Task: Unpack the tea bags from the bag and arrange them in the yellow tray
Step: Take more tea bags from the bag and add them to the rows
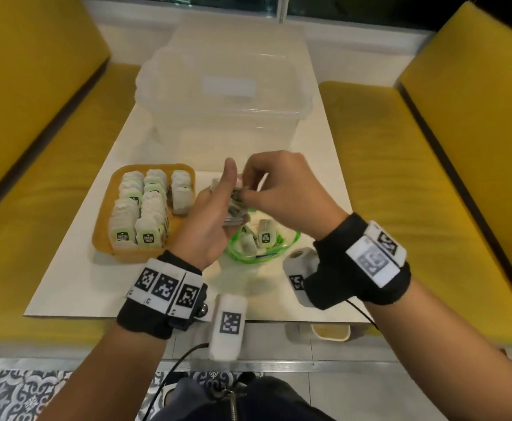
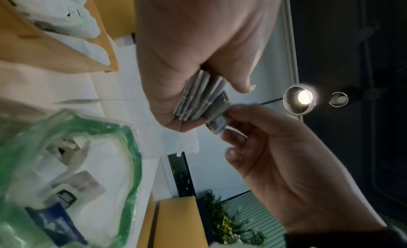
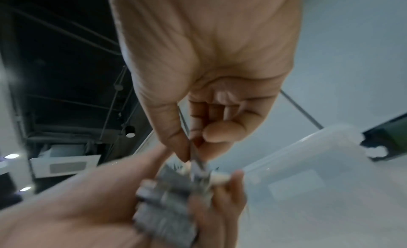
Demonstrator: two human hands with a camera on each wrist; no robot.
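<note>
At nine o'clock of the hands, the yellow tray point(image 1: 104, 226) holds three rows of upright tea bags running toward twelve. The left hand point(image 1: 210, 226) cups a stack of tea bags point(image 2: 199, 96) edge-on, its long axis roughly twelve to six, thumb raised. The right hand point(image 1: 282, 189) pinches one bag at the stack's top. At five o'clock, the green-rimmed bag point(image 1: 261, 247) lies open with a few bags inside. Likely risk: the loosely cupped stack fans and spills if that pinch tugs neighbours or tangled strings.
</note>
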